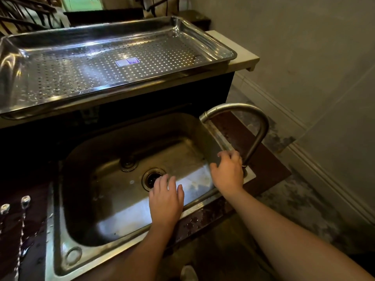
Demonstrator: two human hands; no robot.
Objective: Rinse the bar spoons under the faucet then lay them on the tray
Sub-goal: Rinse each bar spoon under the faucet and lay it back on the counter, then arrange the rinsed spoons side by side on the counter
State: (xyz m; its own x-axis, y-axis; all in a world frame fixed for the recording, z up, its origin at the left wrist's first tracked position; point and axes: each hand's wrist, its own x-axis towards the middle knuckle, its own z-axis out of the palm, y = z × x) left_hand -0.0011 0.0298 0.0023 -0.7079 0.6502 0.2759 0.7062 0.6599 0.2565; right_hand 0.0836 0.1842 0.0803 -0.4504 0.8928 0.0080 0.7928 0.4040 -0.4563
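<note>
Two bar spoons (pixel 22 216) with twisted stems lie on the dark counter at the far left, bowls pointing away from me. A steel sink (pixel 121 199) fills the middle, its curved faucet (pixel 253 126) at the right rim with no water running. My right hand (pixel 228 171) rests at the faucet's base, fingers loosely curled; what it touches there is hidden. My left hand (pixel 166 199) hovers over the sink's near side, fingers straight, holding nothing. A perforated steel tray (pixel 182 78) sits on the raised ledge behind the sink, holding no spoons.
The drain (pixel 152 178) lies in the sink floor just beyond my left hand. A white ledge end (pixel 241 51) juts past the tray on the right. A wall and skirting run along the right. Dark wire racks stand at the top left.
</note>
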